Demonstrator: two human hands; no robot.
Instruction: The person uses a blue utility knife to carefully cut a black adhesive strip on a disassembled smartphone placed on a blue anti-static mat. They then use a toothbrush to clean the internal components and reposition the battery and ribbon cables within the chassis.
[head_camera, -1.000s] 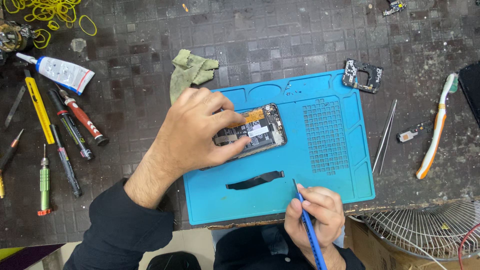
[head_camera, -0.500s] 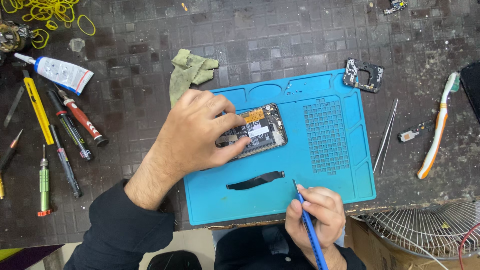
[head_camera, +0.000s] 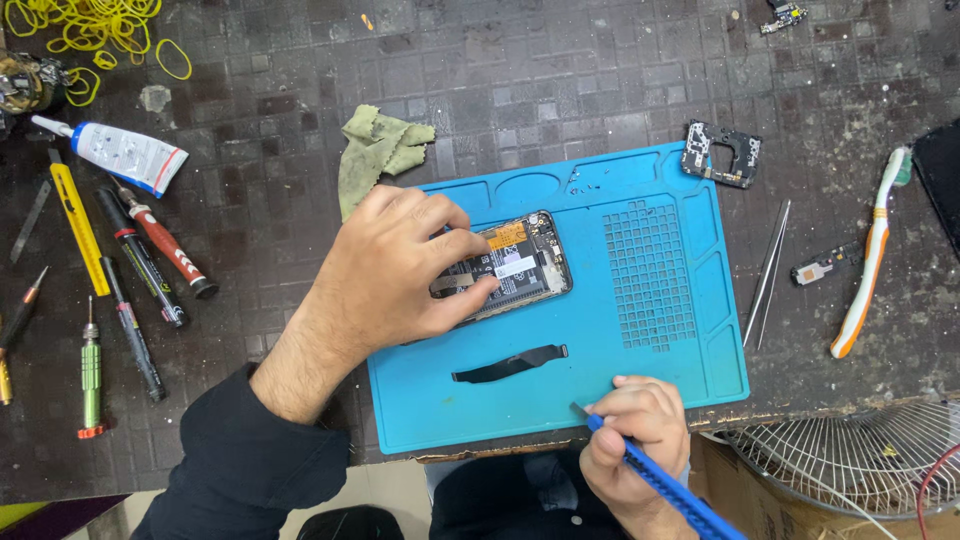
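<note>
left hand (head_camera: 400, 265) on opened phone (head_camera: 520, 265), blue mat (head_camera: 660, 360)
</note>
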